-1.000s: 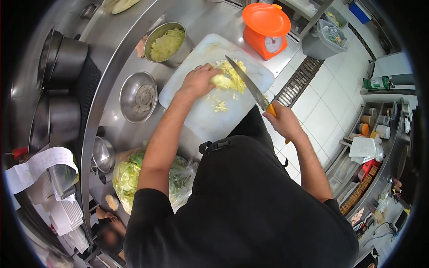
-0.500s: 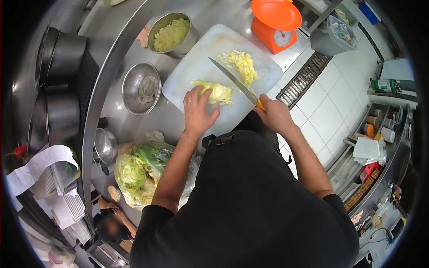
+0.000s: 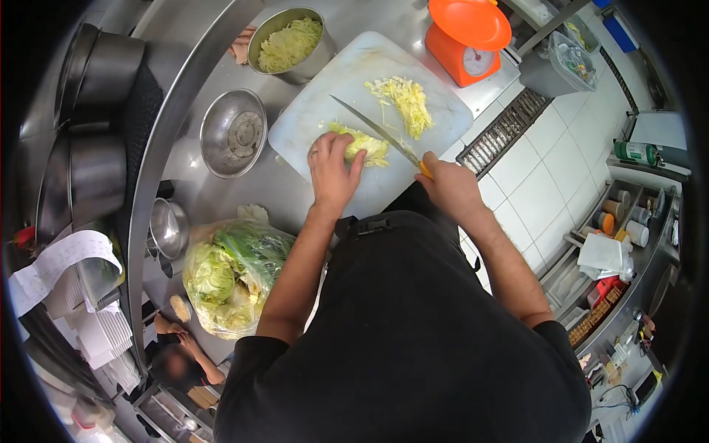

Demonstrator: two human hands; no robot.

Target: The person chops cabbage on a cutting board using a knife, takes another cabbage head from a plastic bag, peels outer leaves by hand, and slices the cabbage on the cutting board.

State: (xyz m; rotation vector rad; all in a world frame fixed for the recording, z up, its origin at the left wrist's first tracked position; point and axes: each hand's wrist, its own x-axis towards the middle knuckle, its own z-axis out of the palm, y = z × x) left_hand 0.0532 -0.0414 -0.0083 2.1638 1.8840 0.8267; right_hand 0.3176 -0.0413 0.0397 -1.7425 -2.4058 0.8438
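On the white cutting board point(image 3: 325, 103) lies a pale yellow-green piece of lettuce point(image 3: 375, 150). My left hand point(image 3: 334, 176) grips its near left side, fingers curled over the top and thumb against the edge. My right hand point(image 3: 452, 190) is closed around the yellow handle of a long kitchen knife point(image 3: 371, 125). The blade slants up and left across the board, just beyond the held piece. Past the blade sits a heap of shredded lettuce point(image 3: 408, 107). A deep metal pot point(image 3: 314, 68) of shredded lettuce stands beside the board's far left corner.
An orange kitchen scale point(image 3: 467, 63) stands right of the board. To the left are a shallow metal bowl point(image 3: 233, 133) and a plastic bag of lettuce point(image 3: 238, 277). A metal rail point(image 3: 151, 159) runs along the left. Another person point(image 3: 177, 362) is at the lower left.
My left hand has closed in on the lettuce piece, its thumb drawn nearer the fingers. The knife has shifted slightly left relative to the board. The whole view has moved a little.
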